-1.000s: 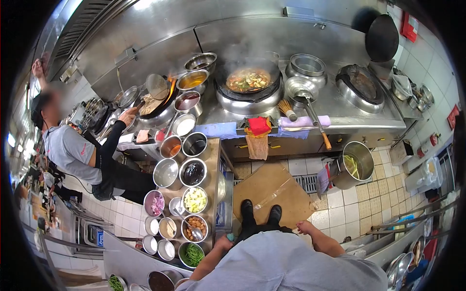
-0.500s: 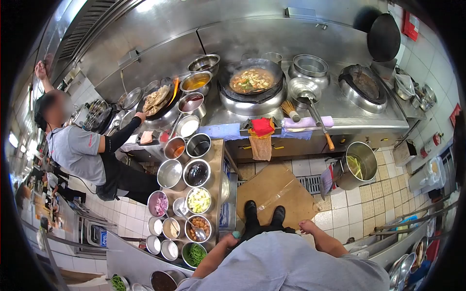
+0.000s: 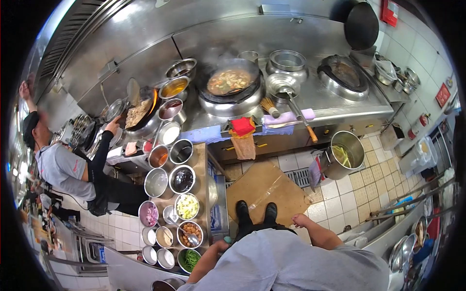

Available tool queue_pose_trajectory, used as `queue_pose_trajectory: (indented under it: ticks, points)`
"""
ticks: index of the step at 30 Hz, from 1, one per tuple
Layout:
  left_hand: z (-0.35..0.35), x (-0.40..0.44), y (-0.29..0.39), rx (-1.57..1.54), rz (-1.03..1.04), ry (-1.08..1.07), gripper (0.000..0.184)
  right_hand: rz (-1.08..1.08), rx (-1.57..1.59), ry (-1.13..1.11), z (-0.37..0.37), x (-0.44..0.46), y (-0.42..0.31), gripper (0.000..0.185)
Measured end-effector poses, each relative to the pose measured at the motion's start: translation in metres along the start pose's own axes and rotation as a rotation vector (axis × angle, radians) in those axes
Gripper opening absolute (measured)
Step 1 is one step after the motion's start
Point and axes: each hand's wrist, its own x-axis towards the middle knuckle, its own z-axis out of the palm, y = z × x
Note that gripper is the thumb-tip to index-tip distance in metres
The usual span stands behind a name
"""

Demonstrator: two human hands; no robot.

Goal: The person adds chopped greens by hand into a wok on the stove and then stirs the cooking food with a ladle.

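Note:
My left hand (image 3: 219,246) hangs by my hip, close to the corner of the ingredient counter. It looks curled around a small teal-green thing (image 3: 227,239) whose kind I cannot make out. On the other side, my right hand (image 3: 300,221) hangs with its fingers curled in, and nothing shows in it. Ahead stands a wok (image 3: 202,93) of steaming stew with vegetable pieces, touched by neither hand. To its right, a perforated strainer (image 3: 280,83) and a wooden-handled ladle (image 3: 297,112) rest together on a pot. A bamboo brush (image 3: 269,107) lies beside them.
At left, a co-worker (image 3: 63,165) handles a wok (image 3: 131,128) with food and flame. Steel containers, including a bowl of chopped green vegetables (image 3: 191,262), crowd the counter (image 3: 200,167). A tall pot (image 3: 340,169) with green stalks stands right. Cardboard (image 3: 264,184) covers the floor.
My view has turned slightly right, so the scene sits further left. A ladle now shows raised above the co-worker's wok, and the food in it has shifted. My hands stay low beside me.

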Motion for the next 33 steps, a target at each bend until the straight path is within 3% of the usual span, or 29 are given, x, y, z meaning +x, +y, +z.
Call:
queue_pose_trajectory:
  ticks: [2, 9, 15, 18, 25, 28, 30, 33]
  points:
    - [0.003, 0.006, -0.006, -0.057, 0.008, -0.111, 0.047, -0.008, -0.076, -0.006, 0.000, 0.004, 0.006, 0.023]
    - [-0.003, -0.001, -0.002, -0.005, 0.138, -0.090, 0.042, 0.006, 0.104, 0.014, 0.005, -0.009, -0.004, 0.024]
    - [-0.002, -0.007, 0.004, -0.036, 0.109, -0.013, 0.040, 0.038, 0.092, 0.009, 0.003, -0.012, -0.005, 0.025]
    - [-0.005, -0.009, 0.008, 0.003, 0.011, -0.017, 0.040, 0.025, 0.064, 0.010, 0.001, -0.011, -0.003, 0.025]
    - [-0.002, -0.006, 0.005, -0.001, 0.012, -0.066, 0.037, 0.005, 0.054, 0.018, 0.003, -0.004, -0.004, 0.026]
    - [0.002, 0.000, 0.001, 0.040, 0.040, -0.031, 0.036, 0.001, 0.067, 0.014, 0.003, -0.010, -0.007, 0.026]
    - [0.008, 0.011, -0.006, 0.254, 0.213, -0.092, 0.036, -0.007, 0.070, 0.014, 0.002, -0.009, -0.006, 0.026]
    - [0.005, 0.002, 0.003, 0.099, 0.048, -0.030, 0.034, 0.005, 0.089, 0.001, 0.002, -0.006, -0.001, 0.023]
